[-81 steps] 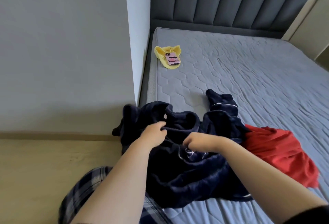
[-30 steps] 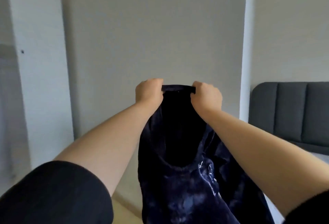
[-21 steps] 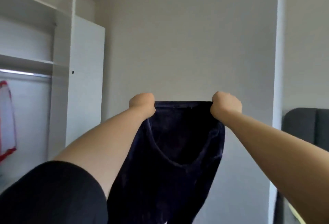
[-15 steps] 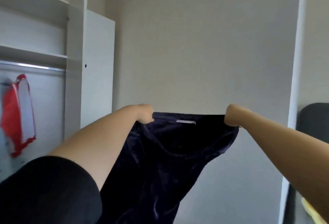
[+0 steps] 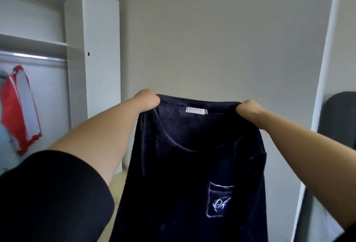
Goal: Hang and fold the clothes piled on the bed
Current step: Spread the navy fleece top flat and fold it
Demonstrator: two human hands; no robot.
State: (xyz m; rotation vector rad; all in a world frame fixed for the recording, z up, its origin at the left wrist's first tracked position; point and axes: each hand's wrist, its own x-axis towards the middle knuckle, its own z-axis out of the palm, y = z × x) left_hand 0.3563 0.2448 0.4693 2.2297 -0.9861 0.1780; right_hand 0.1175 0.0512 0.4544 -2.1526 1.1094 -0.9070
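Left hand [image 5: 147, 100]: fingers curled, gripping one shoulder of the navy velour top [image 5: 183, 184]. Right hand [image 5: 249, 109]: fist closed on the other shoulder. Top held up, spread between both hands, hanging in front of the person. Neck label [image 5: 196, 110]: white, pink print too small to read. Chest pocket [image 5: 219, 200]: white stitched outline, cursive monogram, apparently "pf". Room: plain grey wall [image 5: 221, 39]; white wardrobe [image 5: 102, 68] at left, open, with metal rail [image 5: 32, 57]; red-and-white garment [image 5: 19, 107] hanging there. Dark padded headboard [image 5: 339, 118] at right edge.
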